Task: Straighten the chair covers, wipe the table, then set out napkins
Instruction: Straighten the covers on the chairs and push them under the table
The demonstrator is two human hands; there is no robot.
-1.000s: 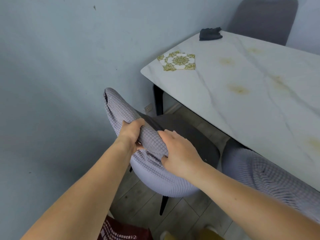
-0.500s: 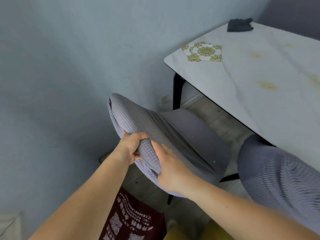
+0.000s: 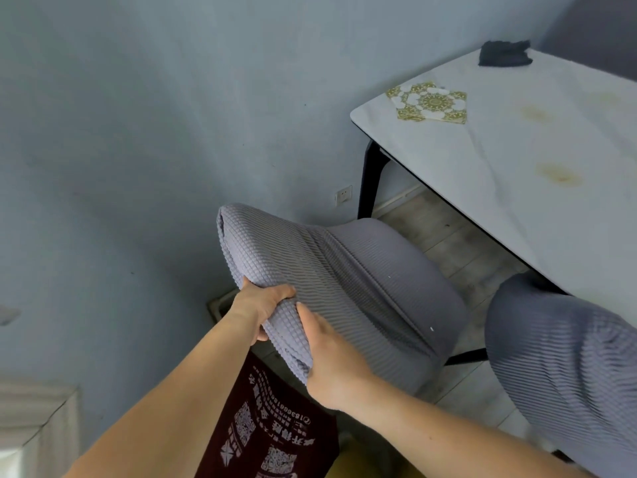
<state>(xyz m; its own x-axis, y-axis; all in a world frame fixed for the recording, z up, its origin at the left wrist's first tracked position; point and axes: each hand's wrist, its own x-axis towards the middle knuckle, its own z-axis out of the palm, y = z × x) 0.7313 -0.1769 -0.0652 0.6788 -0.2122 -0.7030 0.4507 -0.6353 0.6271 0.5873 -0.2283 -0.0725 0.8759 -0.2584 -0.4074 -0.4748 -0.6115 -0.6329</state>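
Left hand (image 3: 263, 301) and right hand (image 3: 331, 353) both grip the chair cover (image 3: 310, 270) at its backrest edge; soft, stretchy, light.

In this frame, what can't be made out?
- Head view: right hand fingers, hidden behind the chair cover.
- Second covered chair, cut off by the right edge.
- Table, far side out of frame.
- Dark cloth: too small to identify.

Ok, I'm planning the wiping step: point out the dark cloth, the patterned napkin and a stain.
dark cloth (image 3: 504, 54), head view, middle of the cloth.
patterned napkin (image 3: 431, 103), head view, centre medallion.
stain (image 3: 560, 174), head view, yellowish blotch's middle.
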